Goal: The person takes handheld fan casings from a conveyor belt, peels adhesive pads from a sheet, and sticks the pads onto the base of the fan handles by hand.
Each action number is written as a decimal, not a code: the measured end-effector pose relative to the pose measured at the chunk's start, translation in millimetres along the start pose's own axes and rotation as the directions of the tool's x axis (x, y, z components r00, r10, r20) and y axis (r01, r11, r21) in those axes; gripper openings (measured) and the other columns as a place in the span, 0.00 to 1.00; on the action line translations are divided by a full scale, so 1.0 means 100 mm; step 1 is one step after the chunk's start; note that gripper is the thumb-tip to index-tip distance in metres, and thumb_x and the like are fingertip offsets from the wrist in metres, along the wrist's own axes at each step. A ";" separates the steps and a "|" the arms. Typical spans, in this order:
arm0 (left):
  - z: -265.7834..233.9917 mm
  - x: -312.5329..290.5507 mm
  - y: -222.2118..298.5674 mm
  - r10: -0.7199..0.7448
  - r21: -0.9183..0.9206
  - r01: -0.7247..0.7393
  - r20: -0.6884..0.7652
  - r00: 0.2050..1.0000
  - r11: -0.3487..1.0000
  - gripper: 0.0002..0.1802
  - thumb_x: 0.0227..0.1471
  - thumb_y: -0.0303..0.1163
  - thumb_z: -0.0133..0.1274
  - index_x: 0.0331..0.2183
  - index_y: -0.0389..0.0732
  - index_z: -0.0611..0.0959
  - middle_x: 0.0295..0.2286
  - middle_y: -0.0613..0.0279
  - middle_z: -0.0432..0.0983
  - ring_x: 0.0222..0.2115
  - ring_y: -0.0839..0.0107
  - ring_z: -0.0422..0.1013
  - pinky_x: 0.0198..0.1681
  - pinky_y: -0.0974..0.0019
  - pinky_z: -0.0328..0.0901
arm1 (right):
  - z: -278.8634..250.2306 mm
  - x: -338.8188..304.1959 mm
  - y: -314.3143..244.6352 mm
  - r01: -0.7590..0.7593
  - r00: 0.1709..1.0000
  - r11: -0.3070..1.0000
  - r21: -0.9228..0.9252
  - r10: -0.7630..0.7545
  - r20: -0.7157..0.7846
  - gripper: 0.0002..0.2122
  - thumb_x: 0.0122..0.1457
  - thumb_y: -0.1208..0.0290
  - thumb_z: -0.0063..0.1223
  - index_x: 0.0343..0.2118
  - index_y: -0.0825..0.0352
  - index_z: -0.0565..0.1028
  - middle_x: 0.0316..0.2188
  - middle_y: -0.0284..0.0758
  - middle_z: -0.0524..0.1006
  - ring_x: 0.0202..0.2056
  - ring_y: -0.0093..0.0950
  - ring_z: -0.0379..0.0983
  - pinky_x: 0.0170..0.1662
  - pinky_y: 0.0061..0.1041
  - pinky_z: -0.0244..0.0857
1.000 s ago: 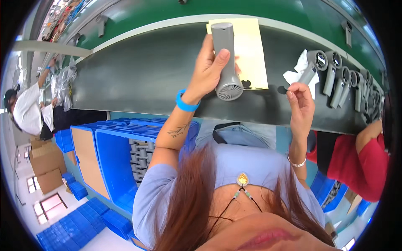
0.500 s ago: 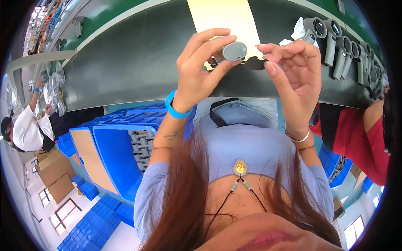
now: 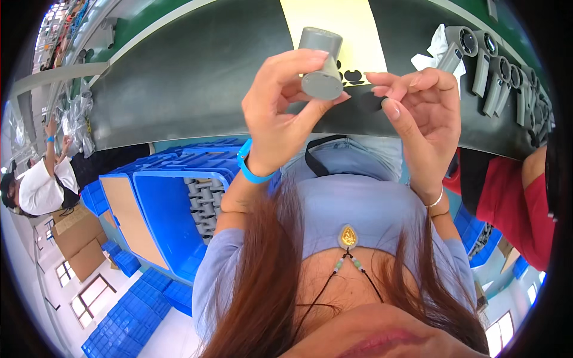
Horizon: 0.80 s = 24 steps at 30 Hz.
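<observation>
My left hand [image 3: 271,98] is closed around a grey handheld fan [image 3: 322,86], holding it over the bench with its flat rounded end towards me. The rest of the fan's body points away and is partly hidden by my fingers. Just to the right, my right hand [image 3: 427,113] pinches a small thin black disc [image 3: 373,101] between thumb and fingertips, apart from the fan. Beneath and beyond the fan lies a yellow sheet [image 3: 337,18]. Black round pieces [image 3: 353,76] sit at its near edge.
Several grey handheld fans [image 3: 482,71] lie in a row on the dark bench [image 3: 191,83] at the right, beside crumpled white paper [image 3: 439,45]. Blue crates [image 3: 164,203] with grey parts stand below left. A person in red [image 3: 513,200] is close on the right; another person [image 3: 45,185] works far left.
My left hand has tilted the fan so more of its body shows beyond the end. My right hand has moved slightly right, and the black disc now shows clear of the yellow sheet.
</observation>
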<state>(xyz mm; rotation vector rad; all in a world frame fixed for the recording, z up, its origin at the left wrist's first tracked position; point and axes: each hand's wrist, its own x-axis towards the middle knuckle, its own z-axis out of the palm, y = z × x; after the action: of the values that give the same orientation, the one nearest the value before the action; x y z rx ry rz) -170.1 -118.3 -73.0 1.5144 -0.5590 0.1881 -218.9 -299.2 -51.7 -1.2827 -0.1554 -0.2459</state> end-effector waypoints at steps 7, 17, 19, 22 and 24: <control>0.12 -0.07 -0.08 -0.053 -0.056 0.058 0.086 0.995 0.997 0.25 0.40 0.08 0.58 0.43 0.30 0.74 0.45 0.51 0.67 0.44 0.59 0.73 0.40 0.64 0.78 | 0.01 0.02 -0.02 0.005 1.000 0.991 -0.131 -0.005 0.001 0.16 0.54 0.89 0.52 0.42 0.70 0.61 0.33 0.36 0.72 0.45 0.32 0.73 0.50 0.28 0.67; 0.03 -0.04 -0.03 -0.193 -0.273 0.262 0.257 0.947 0.926 0.26 0.45 0.14 0.59 0.47 0.28 0.73 0.50 0.49 0.63 0.36 0.70 0.74 0.42 0.63 0.76 | 0.01 0.07 -0.10 -0.074 0.996 0.972 -0.222 0.085 0.039 0.16 0.54 0.89 0.51 0.42 0.68 0.61 0.32 0.35 0.72 0.47 0.34 0.73 0.46 0.23 0.67; 0.02 -0.04 -0.05 -0.189 -0.276 0.262 0.265 0.946 0.925 0.24 0.46 0.16 0.59 0.47 0.28 0.73 0.50 0.48 0.63 0.37 0.68 0.74 0.43 0.62 0.76 | 0.01 0.08 -0.12 -0.110 0.992 0.966 -0.234 0.123 0.042 0.16 0.54 0.89 0.51 0.41 0.68 0.62 0.32 0.35 0.72 0.46 0.32 0.74 0.44 0.21 0.66; 0.03 -0.04 -0.08 -0.168 -0.296 0.245 0.260 0.951 0.923 0.22 0.49 0.19 0.58 0.47 0.28 0.73 0.51 0.48 0.63 0.40 0.65 0.74 0.44 0.60 0.75 | 0.02 0.09 -0.14 -0.121 0.991 0.962 -0.245 0.133 0.034 0.15 0.54 0.88 0.52 0.41 0.68 0.62 0.32 0.34 0.72 0.46 0.31 0.74 0.44 0.21 0.66; 0.05 -0.04 -0.09 -0.157 -0.313 0.232 0.248 0.956 0.921 0.22 0.50 0.19 0.57 0.47 0.28 0.72 0.51 0.47 0.63 0.41 0.63 0.74 0.44 0.59 0.75 | 0.03 0.10 -0.14 -0.131 0.990 0.959 -0.252 0.141 0.022 0.15 0.54 0.88 0.52 0.41 0.68 0.62 0.32 0.34 0.72 0.46 0.31 0.74 0.44 0.21 0.66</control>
<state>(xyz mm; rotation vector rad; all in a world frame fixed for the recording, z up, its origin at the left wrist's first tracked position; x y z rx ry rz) -171.0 -122.3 -82.7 1.2487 -0.5762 -0.2257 -213.2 -301.1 -35.3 -1.5437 -0.0704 -0.1245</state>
